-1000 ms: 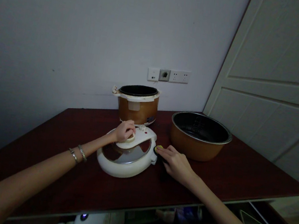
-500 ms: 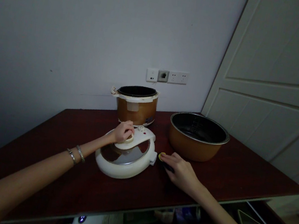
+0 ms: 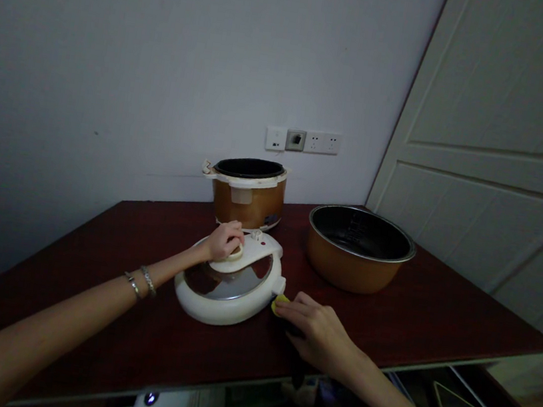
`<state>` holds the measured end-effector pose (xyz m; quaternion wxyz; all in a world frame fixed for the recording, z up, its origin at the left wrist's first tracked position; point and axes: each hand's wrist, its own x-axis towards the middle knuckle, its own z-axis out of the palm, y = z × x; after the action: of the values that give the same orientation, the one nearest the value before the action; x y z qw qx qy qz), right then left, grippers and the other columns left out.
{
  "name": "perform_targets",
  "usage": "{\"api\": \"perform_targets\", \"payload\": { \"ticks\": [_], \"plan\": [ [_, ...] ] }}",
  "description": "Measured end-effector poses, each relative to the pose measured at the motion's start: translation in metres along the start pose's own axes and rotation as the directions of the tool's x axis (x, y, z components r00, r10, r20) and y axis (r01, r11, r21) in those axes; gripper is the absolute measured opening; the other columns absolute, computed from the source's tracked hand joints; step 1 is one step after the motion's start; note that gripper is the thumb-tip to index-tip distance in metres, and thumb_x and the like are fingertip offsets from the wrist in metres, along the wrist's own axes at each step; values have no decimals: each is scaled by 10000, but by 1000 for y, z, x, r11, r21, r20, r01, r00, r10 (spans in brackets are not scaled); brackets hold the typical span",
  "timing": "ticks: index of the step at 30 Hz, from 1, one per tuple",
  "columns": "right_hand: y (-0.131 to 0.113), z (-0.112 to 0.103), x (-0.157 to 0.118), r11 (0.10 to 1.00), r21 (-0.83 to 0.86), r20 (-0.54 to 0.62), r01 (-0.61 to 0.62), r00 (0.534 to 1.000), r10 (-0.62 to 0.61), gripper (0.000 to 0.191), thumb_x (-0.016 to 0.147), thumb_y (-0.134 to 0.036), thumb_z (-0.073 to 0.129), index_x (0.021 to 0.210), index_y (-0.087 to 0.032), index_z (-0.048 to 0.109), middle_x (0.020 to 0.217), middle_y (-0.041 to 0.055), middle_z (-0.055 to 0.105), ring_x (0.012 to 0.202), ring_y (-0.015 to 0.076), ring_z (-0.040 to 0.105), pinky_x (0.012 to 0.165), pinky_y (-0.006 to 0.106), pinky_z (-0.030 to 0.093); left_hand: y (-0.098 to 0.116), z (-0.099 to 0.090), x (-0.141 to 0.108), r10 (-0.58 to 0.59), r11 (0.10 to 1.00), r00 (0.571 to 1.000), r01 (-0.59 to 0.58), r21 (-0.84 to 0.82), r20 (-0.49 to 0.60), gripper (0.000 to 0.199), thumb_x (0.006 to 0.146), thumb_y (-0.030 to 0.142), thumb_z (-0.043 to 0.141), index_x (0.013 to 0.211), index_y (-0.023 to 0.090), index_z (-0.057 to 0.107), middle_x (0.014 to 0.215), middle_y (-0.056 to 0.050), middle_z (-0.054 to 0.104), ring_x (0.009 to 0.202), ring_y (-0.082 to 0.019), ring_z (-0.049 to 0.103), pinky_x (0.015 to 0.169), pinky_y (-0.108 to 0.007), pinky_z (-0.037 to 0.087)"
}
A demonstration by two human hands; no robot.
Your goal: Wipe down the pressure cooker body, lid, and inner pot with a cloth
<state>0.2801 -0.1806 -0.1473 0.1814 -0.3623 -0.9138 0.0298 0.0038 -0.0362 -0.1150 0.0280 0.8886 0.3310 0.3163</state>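
The white-rimmed lid [image 3: 234,289] lay flat near the middle of the dark red tabletop [image 3: 130,345], where the left hand [image 3: 226,242] was closed around its handle [image 3: 236,254] and the right hand [image 3: 321,335] pinched a yellow-and-dark pad [image 3: 279,304] at the rim, just below the side tab [image 3: 279,286], though whether the pad touched could not be told. Behind the lid stood the gold cooker body [image 3: 248,207], and toward the right sat a gold, black-lined pot [image 3: 350,268]; wall sockets [image 3: 323,143] showed above.
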Motion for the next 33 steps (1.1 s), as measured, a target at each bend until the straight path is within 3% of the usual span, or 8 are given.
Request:
{"api": "perform_targets", "payload": {
  "ticks": [4,11,21,24,27,29,30,33],
  "plan": [
    [18,2,4,993,-69,-106,-94,991,86,390,776,-82,537,1136,-220,601,1162,69,622,1003,210,552,777,302,503,0,0,0,5,1000,1000,-5,0,-5,280,759,162,392,594,152,618,654,-50,514,679,-170,487,658,-313,388],
    [37,-3,13,957,-256,-49,-137,990,129,309,777,-24,473,1006,-171,620,1001,87,644,907,221,559,687,296,488,3,-1,1,14,1000,1000,-15,-19,-10,270,747,152,399,596,149,622,655,-52,517,675,-170,492,649,-309,380],
    [9,9,6,988,-123,-46,97,994,-103,369,739,10,462,1014,-179,618,1019,64,672,915,205,559,732,292,493,6,-4,-1,4,1000,1000,-4,-11,-11,265,739,129,402,598,145,627,646,-49,522,671,-165,496,642,-298,387],
    [14,5,-1,990,-61,-137,130,981,-137,408,681,10,509,1026,-181,611,1018,65,676,915,201,575,757,299,506,9,-5,1,-34,999,999,34,-16,10,258,743,132,413,614,153,635,672,-54,569,707,-168,521,697,-306,416],
    [27,-1,-6,992,-15,-275,125,953,-124,420,673,4,530,1046,-175,606,1012,73,678,903,201,597,758,307,524,14,-10,5,-116,993,992,115,39,51,239,744,145,431,761,158,670,845,-75,647,871,-190,559,827,-325,429],
    [36,-4,-9,994,3,-351,113,930,-105,399,704,-8,527,1056,-179,606,1019,74,678,906,200,609,757,306,533,20,-16,7,-285,944,958,276,182,28,268,764,225,462,934,148,656,1008,-112,640,1017,-239,542,877,-360,423],
    [40,-5,-9,994,10,-381,110,919,-98,380,729,-19,522,1061,-183,607,1022,74,679,906,197,614,757,304,537,23,-19,8,-403,882,915,386,270,7,333,776,311,486,1021,134,625,1082,-144,617,1067,-281,526,871,-390,426],
    [48,-5,-9,994,41,-444,104,893,-76,321,803,-69,508,1079,-198,609,1031,72,680,905,188,626,761,299,544,32,-27,10,-728,629,685,654,420,24,739,727,649,484,1188,73,497,1177,-257,552,1060,-385,543,765,-421,453]
  ]
}}
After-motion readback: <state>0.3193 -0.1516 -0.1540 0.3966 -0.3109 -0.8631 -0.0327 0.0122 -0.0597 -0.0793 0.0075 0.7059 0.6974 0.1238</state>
